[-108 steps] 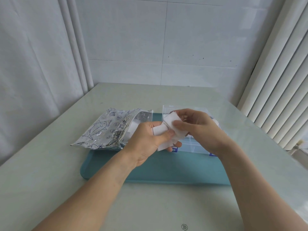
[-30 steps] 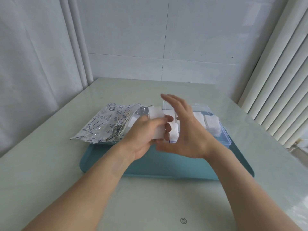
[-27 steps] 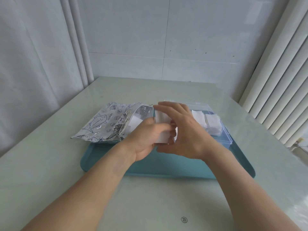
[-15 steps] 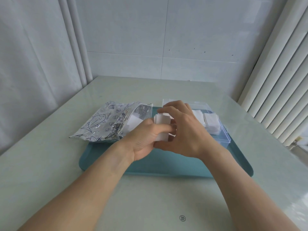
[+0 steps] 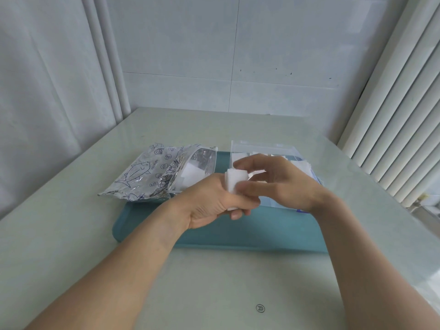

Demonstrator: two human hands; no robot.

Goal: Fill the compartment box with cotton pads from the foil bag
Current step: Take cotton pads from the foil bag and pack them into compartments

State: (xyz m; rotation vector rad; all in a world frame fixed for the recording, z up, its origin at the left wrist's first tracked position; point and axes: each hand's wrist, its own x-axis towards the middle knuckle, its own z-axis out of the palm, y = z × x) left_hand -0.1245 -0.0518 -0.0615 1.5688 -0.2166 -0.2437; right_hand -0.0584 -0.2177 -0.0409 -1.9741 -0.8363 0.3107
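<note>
My left hand (image 5: 209, 203) grips a small stack of white cotton pads (image 5: 234, 181) upright above the teal tray (image 5: 250, 232). My right hand (image 5: 276, 182) pinches the front of that stack with thumb and fingertips, its other fingers spread. The silver foil bag (image 5: 152, 177), printed with a fish, lies on its side at the tray's left end, its mouth open toward the hands with white pads showing inside. The clear compartment box (image 5: 262, 151) stands behind my right hand, lid up; pads lie in its right part, and most of its inside is hidden.
Everything sits on a pale green table (image 5: 214, 294). A white curtain (image 5: 47, 91) hangs along the left, a tiled wall stands behind, and vertical blinds (image 5: 404, 115) run along the right. The table's right edge drops off near the blinds.
My right hand has gone from flat against the stack to pinching its front with the fingers spread. The left hand holds the stack in about the same spot.
</note>
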